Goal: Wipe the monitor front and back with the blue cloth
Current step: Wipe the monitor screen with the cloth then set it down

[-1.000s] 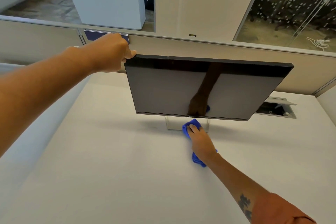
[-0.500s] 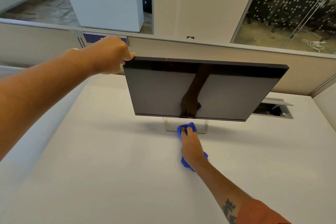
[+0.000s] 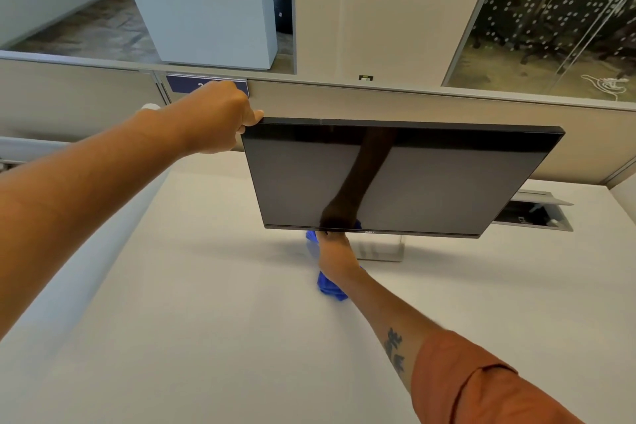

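A flat black monitor [image 3: 395,179] stands on a pale bench [image 3: 206,337], its dark glossy screen tilted forward and down so that it mirrors the arm reaching beneath it. It sits on a small silvery stand [image 3: 382,249] near the middle of the bench, in front of a low beige partition [image 3: 413,103]. The left hand [image 3: 220,117] takes the monitor at its upper left corner, the grip closed over the top edge with the thumb on the front rim. This looks like the sound place to hold: the frame is stiff, while the screen face is likely fragile and easily smudged, and the whole panel probably pivots on the stand if pushed. The right hand [image 3: 335,256] lies at the lower edge of the monitor, left of the stand, its grip closed round a blue cloth [image 3: 330,287] that bunches out behind the wrist and shows again just past the fingertips. The cloth is soft and limp, so it appears to need a flat palm behind it to wipe evenly. An orange sleeve [image 3: 481,389] covers the right upper arm. To the right, behind the monitor, an open cable hatch [image 3: 533,213] is set into the bench. Beyond the partition lie glass walls and office floor.
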Tool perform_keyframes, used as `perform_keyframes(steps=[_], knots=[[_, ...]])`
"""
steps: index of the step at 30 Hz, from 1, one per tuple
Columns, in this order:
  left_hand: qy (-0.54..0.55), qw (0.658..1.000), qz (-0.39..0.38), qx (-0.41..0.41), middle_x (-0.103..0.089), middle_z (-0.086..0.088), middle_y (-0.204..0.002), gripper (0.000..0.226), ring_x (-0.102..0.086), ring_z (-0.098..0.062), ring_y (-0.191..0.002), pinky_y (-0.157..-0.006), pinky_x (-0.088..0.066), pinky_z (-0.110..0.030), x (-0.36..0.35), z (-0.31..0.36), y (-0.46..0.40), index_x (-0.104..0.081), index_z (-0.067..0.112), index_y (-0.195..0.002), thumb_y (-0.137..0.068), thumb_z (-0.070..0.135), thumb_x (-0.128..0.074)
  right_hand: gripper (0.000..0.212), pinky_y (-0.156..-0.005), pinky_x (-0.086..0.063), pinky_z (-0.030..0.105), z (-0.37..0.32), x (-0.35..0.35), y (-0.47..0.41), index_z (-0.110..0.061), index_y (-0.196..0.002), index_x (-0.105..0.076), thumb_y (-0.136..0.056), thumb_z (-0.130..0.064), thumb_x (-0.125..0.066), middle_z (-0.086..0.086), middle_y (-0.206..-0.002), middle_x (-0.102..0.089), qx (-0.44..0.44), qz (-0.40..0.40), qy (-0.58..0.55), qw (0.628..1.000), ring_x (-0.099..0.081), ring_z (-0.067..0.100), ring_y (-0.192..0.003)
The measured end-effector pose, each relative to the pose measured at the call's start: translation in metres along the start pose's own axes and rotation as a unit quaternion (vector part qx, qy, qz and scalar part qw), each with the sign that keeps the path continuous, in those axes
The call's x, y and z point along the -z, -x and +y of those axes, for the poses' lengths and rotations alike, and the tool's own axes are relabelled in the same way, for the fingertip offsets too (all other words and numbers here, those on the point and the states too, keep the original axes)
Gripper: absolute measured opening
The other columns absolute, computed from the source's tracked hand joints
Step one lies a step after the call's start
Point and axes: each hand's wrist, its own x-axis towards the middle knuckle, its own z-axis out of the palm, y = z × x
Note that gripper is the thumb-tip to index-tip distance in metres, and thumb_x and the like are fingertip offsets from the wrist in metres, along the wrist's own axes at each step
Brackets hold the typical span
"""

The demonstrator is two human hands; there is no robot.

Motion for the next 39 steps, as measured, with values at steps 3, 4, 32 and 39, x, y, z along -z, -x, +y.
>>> perform_keyframes(steps=[3,4,32,39], knots=[[-0.001,1.000,0.000,-0.001,-0.071,-0.020,-0.073,0.044,-0.043,-0.020,-0.048,-0.059,-0.034,-0.026,0.001,0.001,0.000,-0.069,0.002,-0.124,-0.083,-0.014,-0.064,0.049,-0.113,-0.047,0.037,0.006,0.006,0.006,-0.008,-0.151,-0.047,-0.104,-0.007,-0.059,0.014,-0.129,-0.055,-0.041,-0.021,0.000,0.999,-0.056,0.026,-0.119],[0.001,1.000,0.002,0.001,-0.072,-0.020,-0.073,0.043,-0.041,-0.019,-0.048,-0.059,-0.033,-0.026,0.001,0.001,0.000,-0.070,0.002,-0.123,-0.083,-0.014,-0.065,0.053,-0.112,-0.049,0.037,0.008,0.007,0.011,-0.009,-0.152,-0.045,-0.102,-0.005,-0.061,0.012,-0.134,-0.056,-0.045,-0.013,-0.017,0.999,-0.056,0.026,-0.123],[-0.013,1.000,-0.005,0.021,-0.073,-0.017,-0.076,0.036,-0.046,-0.017,-0.052,-0.059,-0.033,-0.022,0.006,0.010,0.002,-0.073,0.003,-0.120,-0.085,-0.007,-0.068,0.081,-0.124,-0.039,0.038,0.041,-0.032,0.082,0.012,-0.163,-0.008,-0.106,-0.010,-0.061,0.032,-0.171,-0.018,-0.138,0.007,0.131,0.982,-0.025,0.045,-0.159],[-0.027,1.000,-0.008,0.005,-0.072,-0.015,-0.072,0.038,-0.047,-0.015,-0.048,-0.058,-0.036,-0.023,0.005,0.008,0.005,-0.071,0.004,-0.122,-0.086,-0.006,-0.068,0.080,-0.111,-0.052,0.038,0.005,-0.034,0.082,-0.008,-0.167,-0.018,-0.103,-0.009,-0.066,0.014,-0.174,-0.024,-0.054,0.005,0.031,0.998,-0.052,0.030,-0.139]])
